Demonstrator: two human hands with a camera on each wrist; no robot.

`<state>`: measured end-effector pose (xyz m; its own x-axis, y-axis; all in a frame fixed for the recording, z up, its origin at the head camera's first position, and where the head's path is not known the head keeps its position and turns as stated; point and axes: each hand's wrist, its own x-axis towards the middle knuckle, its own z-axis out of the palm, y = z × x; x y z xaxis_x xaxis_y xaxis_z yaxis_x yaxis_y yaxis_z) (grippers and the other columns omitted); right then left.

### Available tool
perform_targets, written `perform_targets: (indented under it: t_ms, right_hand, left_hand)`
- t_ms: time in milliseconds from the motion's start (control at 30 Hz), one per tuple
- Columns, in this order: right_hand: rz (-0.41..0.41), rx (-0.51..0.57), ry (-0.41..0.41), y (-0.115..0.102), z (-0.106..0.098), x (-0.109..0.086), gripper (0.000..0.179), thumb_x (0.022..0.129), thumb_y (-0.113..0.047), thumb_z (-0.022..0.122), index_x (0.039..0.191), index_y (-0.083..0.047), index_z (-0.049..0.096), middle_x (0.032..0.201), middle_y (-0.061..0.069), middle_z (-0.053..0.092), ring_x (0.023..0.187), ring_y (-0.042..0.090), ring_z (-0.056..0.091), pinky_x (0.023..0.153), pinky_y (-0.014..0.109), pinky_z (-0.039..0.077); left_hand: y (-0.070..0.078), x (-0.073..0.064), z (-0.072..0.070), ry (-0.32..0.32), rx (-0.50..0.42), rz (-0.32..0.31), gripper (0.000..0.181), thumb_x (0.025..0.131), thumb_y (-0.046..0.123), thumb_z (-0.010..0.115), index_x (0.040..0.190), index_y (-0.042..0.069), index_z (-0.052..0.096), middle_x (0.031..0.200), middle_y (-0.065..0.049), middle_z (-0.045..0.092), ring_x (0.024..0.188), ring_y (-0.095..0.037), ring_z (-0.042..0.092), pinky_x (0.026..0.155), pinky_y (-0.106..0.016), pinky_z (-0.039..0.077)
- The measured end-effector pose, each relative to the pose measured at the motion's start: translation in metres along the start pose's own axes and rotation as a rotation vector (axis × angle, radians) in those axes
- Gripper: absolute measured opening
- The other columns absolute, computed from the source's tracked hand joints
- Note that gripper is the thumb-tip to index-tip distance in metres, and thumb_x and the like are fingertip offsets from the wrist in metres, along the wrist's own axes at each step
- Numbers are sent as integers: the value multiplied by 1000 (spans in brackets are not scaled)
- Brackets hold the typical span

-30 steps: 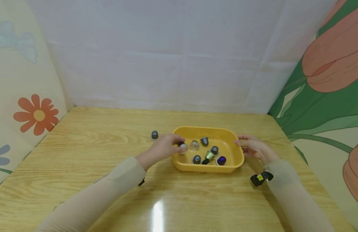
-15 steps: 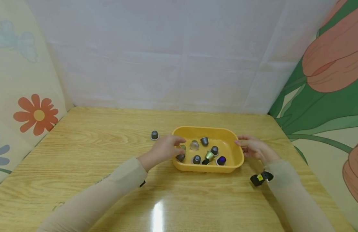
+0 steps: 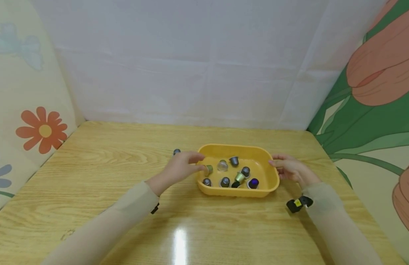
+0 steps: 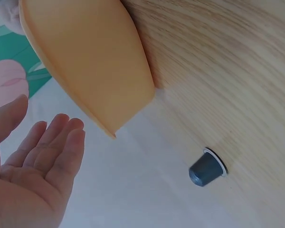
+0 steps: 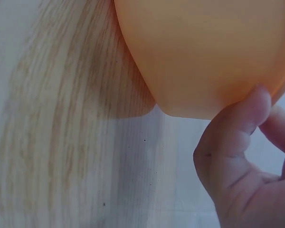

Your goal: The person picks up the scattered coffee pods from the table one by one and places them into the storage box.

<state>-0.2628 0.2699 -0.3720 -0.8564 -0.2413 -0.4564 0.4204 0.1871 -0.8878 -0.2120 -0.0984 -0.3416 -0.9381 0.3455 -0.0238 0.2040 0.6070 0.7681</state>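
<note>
A yellow plastic basin stands on the wooden table with several coffee capsules in it. Among these are a gold capsule, a purple-blue capsule and a dark capsule in the left front corner. My left hand is at the basin's left rim, fingers loosely spread and holding nothing, as the left wrist view of the hand also shows. Behind that hand, a dark capsule stands on the table outside the basin. At the opposite end, my right hand pinches the basin's rim between thumb and fingers.
The wooden table reaches back to a white cloth backdrop. Flower-patterned panels flank it left and right. A small black camera hangs at the right wrist.
My left hand has let go of a dark capsule, which now lies in the basin's left front corner. The hand has drawn back leftward. My right hand has stayed at the rim.
</note>
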Motion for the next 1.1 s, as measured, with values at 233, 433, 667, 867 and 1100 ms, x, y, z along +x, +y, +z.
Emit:
perform_targets:
  t_ms: [233,433,667,867,1100]
  right_hand:
    - [-5,13,-7,1,0,0,43,101,-13,52,136,4,35,83,-1,60,66,8,55,59,22,51]
    - [-5,39,-19,2,-1,0,30,101,-13,52,127,-1,43,81,-1,59,65,8,54,58,21,51]
    - [0,41,-17,1,-2,1,28,101,-12,51,126,-2,43,82,-1,59,66,9,54,59,22,51]
    - [-1,28,-20,1,-2,2,32,101,-12,50,129,0,41,83,-1,59,67,9,55,59,22,51]
    - [4,23,-17,0,-2,0,43,101,-15,52,137,2,36,86,0,60,69,10,55,60,22,52]
  left_hand:
    - [-11,-3,-13,38,42,8,41,95,19,65,131,-1,58,132,-16,58,123,-35,53,100,-47,45]
    - [-21,-4,-20,80,141,-33,42,97,20,63,133,1,57,134,-16,57,124,-35,52,101,-49,44]
    - [-37,-2,-26,136,226,-8,43,96,18,63,133,-2,56,130,-18,60,119,-35,56,98,-50,45]
    - [-49,1,-30,172,269,18,44,94,16,65,132,-4,56,125,-20,62,117,-39,56,96,-53,46]
    - [-56,5,-33,163,305,-29,48,93,17,67,135,-2,53,134,-22,55,118,-41,55,86,-50,52]
